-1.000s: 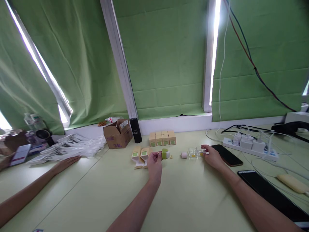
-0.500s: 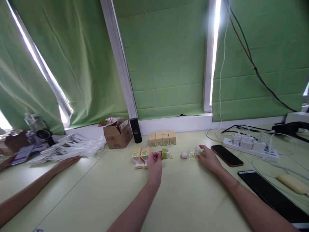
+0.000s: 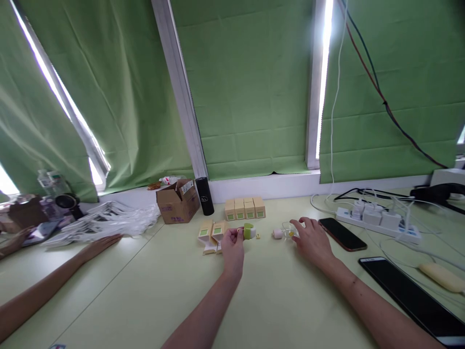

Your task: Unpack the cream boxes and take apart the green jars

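Observation:
My left hand (image 3: 233, 248) is closed in a pinch on a small green and white plastic piece (image 3: 249, 231), held just above the table. A tiny yellow piece (image 3: 258, 236) lies to its right. My right hand (image 3: 313, 244) reaches over small clear containers, its fingers spread. One clear container (image 3: 289, 230) with a bit of yellow in it shows at the fingertips; whether they touch it I cannot tell. The other is hidden behind the hand. A small pale pink cylinder (image 3: 277, 233) lies left of the containers. Two opened small cartons (image 3: 212, 234) stand beside my left hand.
Several closed small cartons (image 3: 245, 208) stand in a row behind. A cardboard box (image 3: 178, 202) and black cylinder (image 3: 204, 196) are further left. A phone (image 3: 342, 234), a tablet (image 3: 407, 295) and a power strip (image 3: 378, 224) with cables lie right. Another person's arm (image 3: 69, 271) rests at left.
My right hand has shifted a little left over the clear containers and now covers the right one. My left hand has stayed in place. The other person's far hand has moved slightly.

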